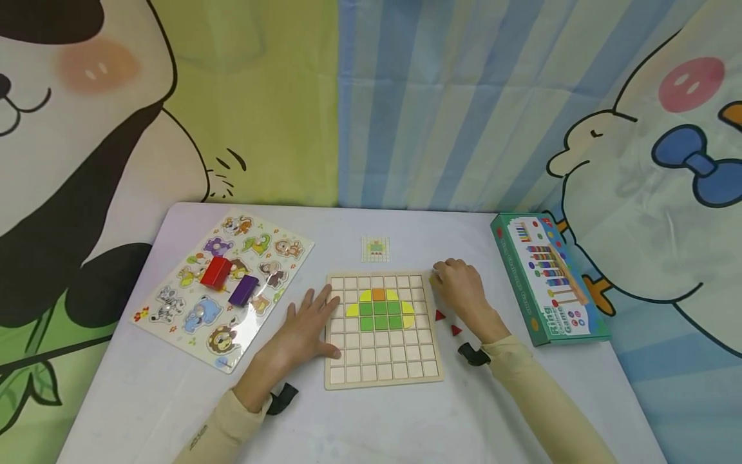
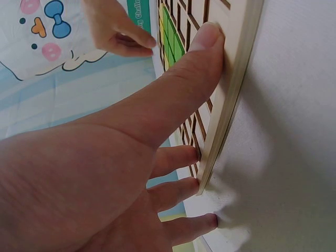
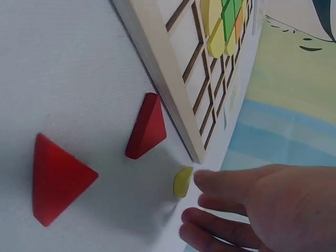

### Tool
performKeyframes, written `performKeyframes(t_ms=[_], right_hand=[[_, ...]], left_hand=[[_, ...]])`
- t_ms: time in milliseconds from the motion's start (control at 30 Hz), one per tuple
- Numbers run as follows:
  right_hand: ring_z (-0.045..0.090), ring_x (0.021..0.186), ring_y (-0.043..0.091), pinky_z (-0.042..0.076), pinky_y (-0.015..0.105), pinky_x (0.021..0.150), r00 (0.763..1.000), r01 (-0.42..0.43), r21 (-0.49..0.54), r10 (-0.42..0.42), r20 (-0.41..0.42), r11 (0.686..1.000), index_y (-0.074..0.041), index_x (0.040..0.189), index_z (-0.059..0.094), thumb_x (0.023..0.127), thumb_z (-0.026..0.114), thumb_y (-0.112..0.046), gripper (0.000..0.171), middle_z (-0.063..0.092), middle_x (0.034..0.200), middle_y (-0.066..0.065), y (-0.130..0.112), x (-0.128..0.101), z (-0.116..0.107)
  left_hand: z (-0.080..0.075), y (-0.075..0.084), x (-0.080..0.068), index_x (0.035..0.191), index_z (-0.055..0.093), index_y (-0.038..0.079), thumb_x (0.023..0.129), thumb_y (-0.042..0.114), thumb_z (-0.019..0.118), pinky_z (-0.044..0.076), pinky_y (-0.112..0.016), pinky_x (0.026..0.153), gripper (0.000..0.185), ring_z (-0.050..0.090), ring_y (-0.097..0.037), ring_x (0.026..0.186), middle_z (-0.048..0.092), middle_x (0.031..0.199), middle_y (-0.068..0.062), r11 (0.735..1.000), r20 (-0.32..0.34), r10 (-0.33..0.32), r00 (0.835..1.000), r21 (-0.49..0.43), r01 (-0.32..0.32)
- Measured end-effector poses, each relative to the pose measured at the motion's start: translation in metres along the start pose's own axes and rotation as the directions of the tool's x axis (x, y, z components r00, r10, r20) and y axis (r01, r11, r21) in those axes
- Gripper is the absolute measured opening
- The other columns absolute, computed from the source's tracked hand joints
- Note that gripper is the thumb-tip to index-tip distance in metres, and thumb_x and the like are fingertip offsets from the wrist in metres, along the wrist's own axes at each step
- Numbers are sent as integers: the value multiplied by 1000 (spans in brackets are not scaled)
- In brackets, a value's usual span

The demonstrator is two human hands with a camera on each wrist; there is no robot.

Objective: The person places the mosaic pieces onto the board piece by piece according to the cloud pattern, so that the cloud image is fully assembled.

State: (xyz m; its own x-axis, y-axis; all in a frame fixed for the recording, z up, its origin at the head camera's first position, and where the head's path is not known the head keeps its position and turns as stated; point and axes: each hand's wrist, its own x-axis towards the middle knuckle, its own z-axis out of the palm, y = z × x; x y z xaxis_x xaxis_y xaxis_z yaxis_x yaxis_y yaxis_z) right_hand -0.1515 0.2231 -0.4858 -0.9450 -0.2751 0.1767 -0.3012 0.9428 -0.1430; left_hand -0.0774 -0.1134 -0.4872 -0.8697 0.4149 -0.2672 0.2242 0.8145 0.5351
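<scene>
Left hand (image 1: 311,324) lies flat on the white table (image 1: 145,393), fingers spread and straight, pressing the left edge of the wooden grid board (image 1: 382,377). Left wrist view: thumb (image 2: 202,50) lies on the board's face, other fingers at its edge. It grips nothing.

Right hand (image 1: 458,288) is at the board's far right corner, fingers loosely bent, tips down at the table. Right wrist view: fingertips (image 3: 210,179) sit just beside a small yellow piece (image 3: 182,181) lying on the table off the board's corner. Touching or not, cannot tell. Nothing is in its grasp.

Board is mid-table, between both hands. Upper middle cells hold green squares (image 1: 380,316), one orange square (image 1: 379,294) on the far side, and yellow curved pieces (image 1: 351,310) around them.

Two red triangles (image 1: 440,315) lie on the table right of the board, near the right wrist, apart from each other.

Small pattern card (image 1: 375,249) is on the far side of the board. Animal peg puzzle (image 1: 191,322) is left, with a red block (image 1: 216,272) and a purple block (image 1: 243,290) on it. Green game box (image 1: 547,280) is right.
</scene>
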Motion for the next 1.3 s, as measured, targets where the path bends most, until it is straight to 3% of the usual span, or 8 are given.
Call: performKeyframes(t_ms=[133, 333, 867, 1133, 1300], right_hand=[[64, 74, 27, 55, 40, 63, 999, 35, 4, -36, 36, 999, -4, 91, 75, 91, 75, -12, 8, 70, 84, 13, 0, -3, 6], [67, 77, 29, 59, 42, 66, 999, 46, 15, -46, 20, 999, -1, 102, 78, 92, 73, -7, 13, 71, 88, 16, -2, -4, 8], [57, 71, 20, 56, 34, 66, 994, -42, 109, 30, 106, 993, 4, 102, 70, 95, 64, -7, 15, 66, 86, 13, 1, -5, 6], [67, 85, 28, 62, 41, 79, 993, -43, 147, 27, 111, 988, 5, 112, 71, 97, 64, -3, 19, 70, 101, 19, 2, -9, 3], [68, 102, 35, 60, 45, 89, 989, -53, 157, 30, 142, 986, 7, 105, 74, 95, 65, 3, 14, 68, 111, 23, 4, -11, 0]], left_hand=[[1, 0, -1, 157, 34, 4, 70, 34, 91, 10, -79, 115, 108, 8, -51, 154, 11, 170, -18, 1000, 0, -4, 1000, -3, 4], [1, 0, 0, 158, 34, 4, 71, 35, 90, 10, -79, 115, 108, 7, -51, 154, 10, 170, -18, 1000, 2, -3, 1000, 5, 3], [1, -1, 1, 158, 33, 5, 72, 35, 90, 10, -78, 116, 108, 6, -50, 154, 9, 170, -18, 1000, 7, 4, 1000, 15, -4], [0, -2, 1, 158, 32, 5, 72, 36, 89, 9, -78, 116, 108, 6, -50, 154, 9, 170, -18, 1000, 7, 6, 1000, 8, -6], [0, -2, 1, 158, 32, 4, 72, 35, 89, 9, -78, 116, 108, 6, -50, 154, 9, 170, -17, 1000, 7, 6, 1000, 1, -6]])
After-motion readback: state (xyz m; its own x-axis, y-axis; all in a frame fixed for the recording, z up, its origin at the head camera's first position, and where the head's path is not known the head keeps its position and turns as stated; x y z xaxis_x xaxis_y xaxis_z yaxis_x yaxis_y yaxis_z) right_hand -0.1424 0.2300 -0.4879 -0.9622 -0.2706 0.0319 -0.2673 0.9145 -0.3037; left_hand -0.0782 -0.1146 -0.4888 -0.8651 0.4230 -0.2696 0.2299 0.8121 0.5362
